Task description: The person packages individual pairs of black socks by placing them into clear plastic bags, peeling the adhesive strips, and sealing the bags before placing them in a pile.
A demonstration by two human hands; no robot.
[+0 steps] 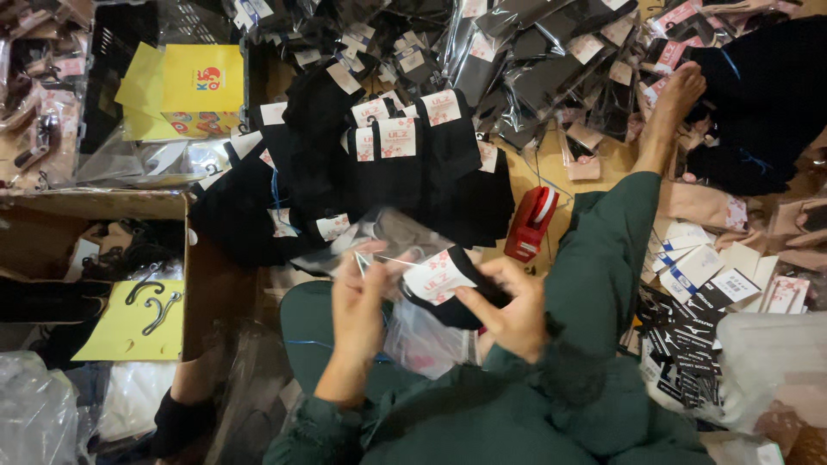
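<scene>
Right hand (510, 312) pinches black socks (457, 293) bearing a white-pink label (436, 277); left hand (360, 306) grips a clear bag (405, 237) beside them; red tape dispenser (531, 222) beyond.

Black socks (457, 297), matt knitted cloth, banded with a smooth white paper label, are gripped by the right hand (508, 314). A clear plastic sleeve (392, 245), thin, glossy and crinkled, is pinched by the left hand (357, 306). The heap of socks (379, 185) ahead is seen as the same soft matt black knit with paper bands. Bagged pairs (525, 60) are wrapped in shiny film that catches light. The tape dispenser (530, 222) is noted as hard glossy red plastic. The carton (202, 284) shows dull brown cardboard. The hooks (155, 301) look like metal, lying on matt yellow paper (116, 340).
</scene>
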